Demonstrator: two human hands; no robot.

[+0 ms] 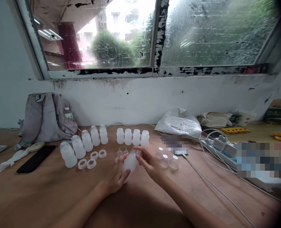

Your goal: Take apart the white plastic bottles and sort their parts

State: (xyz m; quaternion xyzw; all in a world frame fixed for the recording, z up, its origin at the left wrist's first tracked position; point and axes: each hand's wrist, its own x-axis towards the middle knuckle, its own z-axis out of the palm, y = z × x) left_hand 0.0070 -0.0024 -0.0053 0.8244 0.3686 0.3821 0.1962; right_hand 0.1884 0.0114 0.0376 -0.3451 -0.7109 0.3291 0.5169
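Observation:
My left hand (118, 177) is wrapped around a frosted white baby bottle (130, 163), which tilts with its top to the upper right. At that top end, the fingers of my right hand (151, 163) close on a clear cap (136, 152). Just behind my left fingers lie several clear nipples (120, 152), partly hidden. Several white collar rings (91, 163) lie to the left. Off to the right of my right hand stand several clear caps (164, 162).
Capped baby bottles (78, 147) stand in a slanting row at left; open bottles (128, 136) line up behind my hands. A black phone (36, 159) and grey backpack (46, 117) are far left. A silvery bag (179, 123), white cable (205, 183) and power strip (220, 155) occupy the right.

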